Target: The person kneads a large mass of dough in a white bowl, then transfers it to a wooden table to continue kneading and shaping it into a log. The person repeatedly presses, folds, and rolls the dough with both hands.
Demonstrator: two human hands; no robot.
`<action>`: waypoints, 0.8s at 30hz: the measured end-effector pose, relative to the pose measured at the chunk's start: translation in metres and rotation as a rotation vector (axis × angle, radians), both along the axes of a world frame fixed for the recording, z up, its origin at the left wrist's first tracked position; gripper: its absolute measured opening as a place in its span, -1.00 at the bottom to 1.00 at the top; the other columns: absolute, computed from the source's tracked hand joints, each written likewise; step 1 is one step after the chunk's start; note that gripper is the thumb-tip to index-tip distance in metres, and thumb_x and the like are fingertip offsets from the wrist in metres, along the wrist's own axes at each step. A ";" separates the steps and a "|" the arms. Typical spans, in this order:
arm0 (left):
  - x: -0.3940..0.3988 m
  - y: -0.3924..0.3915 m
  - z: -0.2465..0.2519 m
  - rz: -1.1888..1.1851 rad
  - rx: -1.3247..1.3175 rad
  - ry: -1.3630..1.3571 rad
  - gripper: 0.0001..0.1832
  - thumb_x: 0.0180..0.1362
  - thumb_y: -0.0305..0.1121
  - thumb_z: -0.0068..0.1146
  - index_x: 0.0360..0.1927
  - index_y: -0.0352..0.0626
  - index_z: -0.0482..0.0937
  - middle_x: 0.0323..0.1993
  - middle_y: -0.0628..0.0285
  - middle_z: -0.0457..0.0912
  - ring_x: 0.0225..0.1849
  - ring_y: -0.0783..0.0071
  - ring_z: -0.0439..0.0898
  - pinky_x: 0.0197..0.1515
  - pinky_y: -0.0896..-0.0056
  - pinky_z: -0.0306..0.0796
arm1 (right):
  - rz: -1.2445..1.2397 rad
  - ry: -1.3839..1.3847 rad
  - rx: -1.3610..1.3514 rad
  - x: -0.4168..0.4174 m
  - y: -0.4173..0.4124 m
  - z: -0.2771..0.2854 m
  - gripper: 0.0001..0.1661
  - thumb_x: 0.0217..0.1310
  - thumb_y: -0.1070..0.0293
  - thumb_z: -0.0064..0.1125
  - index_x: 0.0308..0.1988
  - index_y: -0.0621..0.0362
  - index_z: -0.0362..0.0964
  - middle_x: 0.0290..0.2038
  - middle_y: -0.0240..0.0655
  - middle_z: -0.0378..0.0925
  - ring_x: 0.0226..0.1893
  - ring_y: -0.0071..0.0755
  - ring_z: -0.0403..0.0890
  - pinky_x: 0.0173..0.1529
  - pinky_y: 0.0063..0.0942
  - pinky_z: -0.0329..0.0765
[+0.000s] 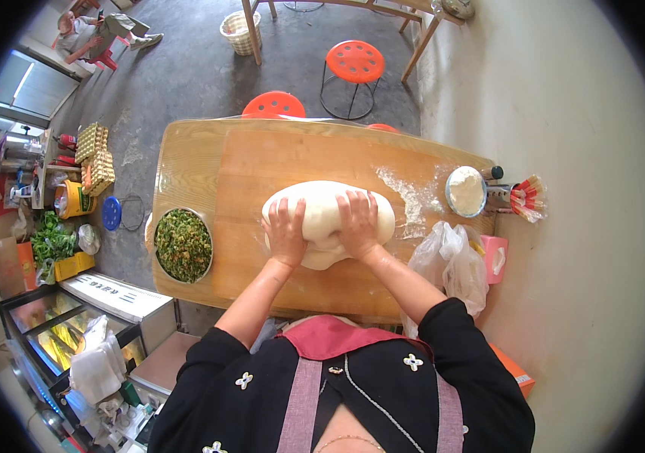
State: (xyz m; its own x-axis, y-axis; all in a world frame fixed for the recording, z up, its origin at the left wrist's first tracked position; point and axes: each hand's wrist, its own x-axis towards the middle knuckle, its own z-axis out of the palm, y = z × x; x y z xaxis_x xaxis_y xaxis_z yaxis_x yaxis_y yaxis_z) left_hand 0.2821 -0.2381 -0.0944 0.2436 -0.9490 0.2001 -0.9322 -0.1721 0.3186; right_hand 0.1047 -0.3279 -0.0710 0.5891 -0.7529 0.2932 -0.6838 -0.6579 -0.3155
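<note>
A large, smooth lump of white dough (321,212) rests on a wooden board (249,170). My left hand (287,231) grips its left side, fingers spread over the top. On the right side, my right hand (358,223) presses into the dough, which dents and folds between the two palms. The lump bulges toward me below the hands. Loose flour (411,206) is scattered on the board right of the dough. A round metal bowl at the left holds chopped green filling (182,246). White flour (466,191) fills a bowl near the right end.
Plastic bags (450,255) and a pink tissue box (495,259) lie at the right, near the wall. A holder of wrapped chopsticks (526,198) stands behind them. Red stools (355,61) are beyond the table. A person (99,37) sits far left. A glass display case (67,328) stands left.
</note>
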 end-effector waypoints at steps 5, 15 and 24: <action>0.038 -0.078 0.002 0.003 0.008 0.014 -0.07 -0.22 -0.29 0.53 0.33 0.19 0.36 0.25 0.11 0.38 0.26 -0.06 0.36 0.12 -0.34 0.35 | -0.092 -0.011 0.082 0.037 -0.077 -0.003 -0.17 -0.19 0.11 0.57 0.10 0.06 0.39 -0.01 -0.18 0.53 0.08 -0.03 0.50 0.20 0.01 0.36; 0.048 -0.063 0.101 -0.334 0.701 0.101 0.38 -0.55 0.07 0.75 0.45 0.13 0.17 0.41 0.01 0.27 0.49 -0.07 0.17 0.40 -0.47 0.08 | 0.196 -0.134 0.029 -0.029 0.028 0.032 -0.12 -0.13 0.22 0.55 0.20 0.10 0.30 0.20 -0.04 0.30 0.32 0.16 0.25 0.34 0.14 0.20; -0.042 0.079 0.031 -0.220 -0.011 -0.050 -0.01 -0.14 -0.33 0.48 0.44 0.10 0.25 0.46 -0.01 0.18 0.53 -0.10 0.09 0.50 -0.45 -0.16 | -0.013 0.073 0.187 -0.046 0.099 0.028 0.37 -0.35 0.18 0.67 0.43 0.12 0.02 0.41 0.04 0.09 0.50 0.18 0.04 0.50 0.29 -0.07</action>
State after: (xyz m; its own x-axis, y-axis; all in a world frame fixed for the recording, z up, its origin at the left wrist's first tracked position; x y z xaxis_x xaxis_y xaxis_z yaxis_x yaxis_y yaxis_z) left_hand 0.2401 -0.1594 -0.0637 0.0202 -0.9760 0.2169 -0.9615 0.0405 0.2716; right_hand 0.0591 -0.2286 -0.0427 0.5933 -0.7981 0.1044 -0.7177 -0.5833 -0.3803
